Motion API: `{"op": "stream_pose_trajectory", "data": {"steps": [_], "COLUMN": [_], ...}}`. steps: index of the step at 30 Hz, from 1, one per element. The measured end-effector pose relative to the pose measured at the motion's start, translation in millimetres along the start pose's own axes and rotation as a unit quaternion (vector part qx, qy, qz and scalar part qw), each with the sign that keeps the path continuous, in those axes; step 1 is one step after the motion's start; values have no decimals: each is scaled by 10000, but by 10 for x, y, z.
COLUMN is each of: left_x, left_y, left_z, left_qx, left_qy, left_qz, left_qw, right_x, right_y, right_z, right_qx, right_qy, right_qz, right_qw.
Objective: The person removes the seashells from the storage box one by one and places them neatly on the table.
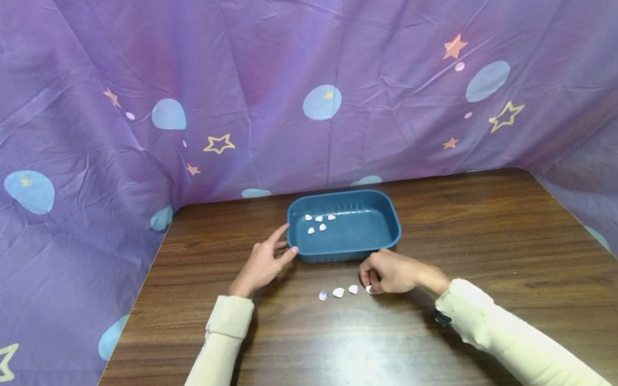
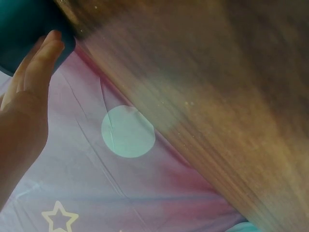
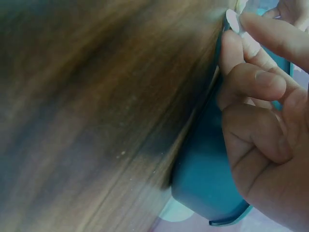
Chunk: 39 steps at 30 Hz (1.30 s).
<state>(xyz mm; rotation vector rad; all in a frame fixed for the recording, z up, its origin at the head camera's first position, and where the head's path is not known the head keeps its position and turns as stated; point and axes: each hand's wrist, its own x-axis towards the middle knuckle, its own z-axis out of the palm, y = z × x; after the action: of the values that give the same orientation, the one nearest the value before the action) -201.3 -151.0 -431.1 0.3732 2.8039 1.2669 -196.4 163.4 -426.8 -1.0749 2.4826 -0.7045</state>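
A blue plastic basin (image 1: pixel 357 233) stands toward the back of the table, with several small white shell-like pieces (image 1: pixel 322 227) lying in its left part. My left hand (image 1: pixel 260 267) is at the basin's left end; its fingers (image 2: pixel 41 60) are fairly straight against the wall, the thumb by the front corner. In front of the basin, my right hand (image 1: pixel 393 272) pinches a white shell-like piece (image 3: pixel 232 20) between thumb and index finger, low over the table, other fingers curled. To its left lie two white pieces (image 1: pixel 338 292) and a purple-tinged one (image 1: pixel 323 295), in a row.
The dark wood-grain table (image 1: pixel 483 241) extends on both sides of the basin. A purple curtain (image 1: pixel 270 69) printed with stars and round shapes hangs along its back and sides. Light glares off the tabletop near the front.
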Motion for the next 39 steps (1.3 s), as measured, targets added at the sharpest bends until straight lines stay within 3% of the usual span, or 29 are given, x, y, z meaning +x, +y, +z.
{"op": "stream_pose_trajectory", "data": {"steps": [13, 39], "left_x": [6, 3], "left_y": [-28, -15], "left_z": [4, -1], "left_qx": [150, 73], "left_qy": [37, -4], "left_qz": [27, 9], "left_qw": [9999, 10000], "right_x": [13, -7], "right_y": [-9, -62], "right_z": [38, 76], "right_qx": [-301, -709], "right_qy": [276, 368], "right_qz": [101, 243], "right_qw": [9991, 9965]}}
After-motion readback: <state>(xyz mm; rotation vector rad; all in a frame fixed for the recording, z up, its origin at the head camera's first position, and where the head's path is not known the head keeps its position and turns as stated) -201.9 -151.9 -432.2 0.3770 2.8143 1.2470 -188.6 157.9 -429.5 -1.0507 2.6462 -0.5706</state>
